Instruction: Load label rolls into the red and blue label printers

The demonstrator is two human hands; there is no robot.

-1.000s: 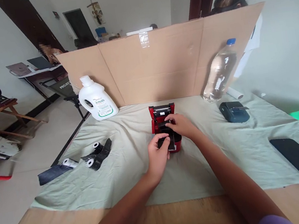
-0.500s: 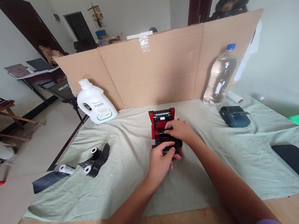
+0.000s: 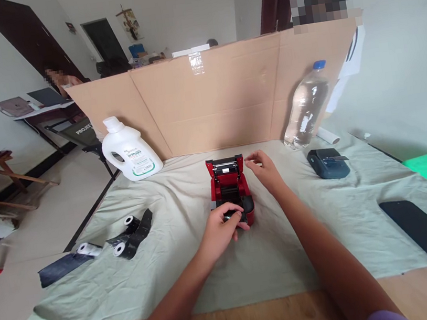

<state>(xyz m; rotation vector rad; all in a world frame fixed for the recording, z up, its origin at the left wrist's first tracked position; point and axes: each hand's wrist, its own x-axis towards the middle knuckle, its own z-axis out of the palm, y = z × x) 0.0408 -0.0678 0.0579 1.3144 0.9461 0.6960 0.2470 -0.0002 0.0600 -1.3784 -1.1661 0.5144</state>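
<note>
Head | left hand [image 3: 218, 229] pinching glossy black strip [image 3: 228, 214] | right hand [image 3: 265, 171] half-open | boxy red printer [image 3: 250, 215]

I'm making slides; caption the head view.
Left hand at the open red device, right hand beside its raised lid.

Right hand [image 3: 264, 169]: out of the red printer [image 3: 250, 216], now beside its raised lid [image 3: 225, 169].
Black roll [image 3: 229, 189]: uncovered by fingers.
</note>
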